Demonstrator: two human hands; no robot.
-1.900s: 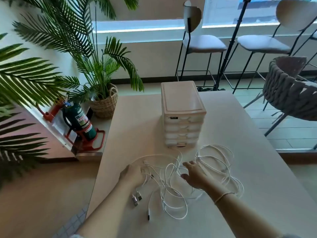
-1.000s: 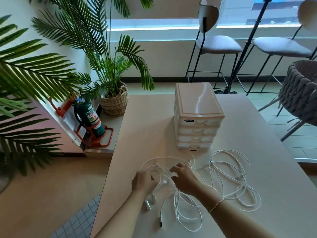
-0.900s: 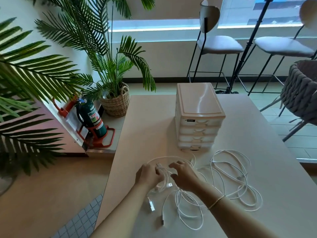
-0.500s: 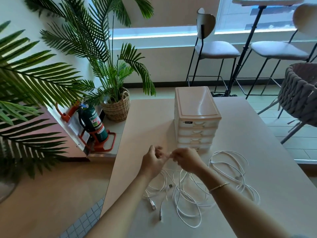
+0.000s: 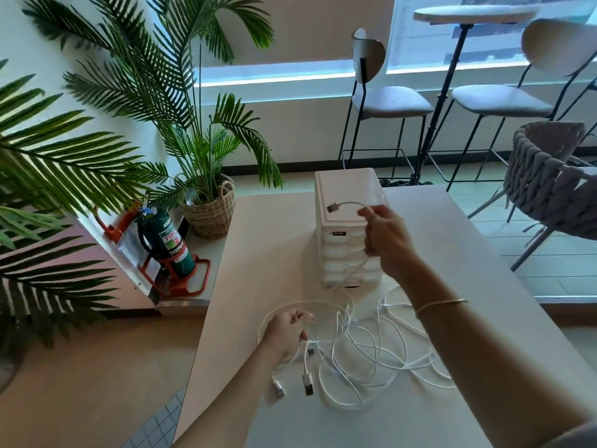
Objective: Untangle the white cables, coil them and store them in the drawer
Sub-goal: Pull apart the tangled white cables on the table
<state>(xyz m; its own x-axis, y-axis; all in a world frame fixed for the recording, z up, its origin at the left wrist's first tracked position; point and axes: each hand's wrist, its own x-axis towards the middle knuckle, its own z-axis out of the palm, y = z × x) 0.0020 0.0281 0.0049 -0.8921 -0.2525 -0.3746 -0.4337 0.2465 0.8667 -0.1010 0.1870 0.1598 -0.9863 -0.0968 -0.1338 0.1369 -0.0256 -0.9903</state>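
Raised now, right hand (image 5: 386, 237) — grip pinching cable (image 5: 347, 204) below its plug.

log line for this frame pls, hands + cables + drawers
right hand: holds cable end raised | left hand: grips cables | cables: tangled on table | drawers: closed

A leafy green palm in a woven wicker basket (image 5: 211, 211) stands beside a green fire extinguisher (image 5: 168, 244) on its red stand. Two black-legged bar stools (image 5: 387, 101) flank a tall round table (image 5: 475, 14); a grey woven-rope armchair (image 5: 555, 176) sits nearer.
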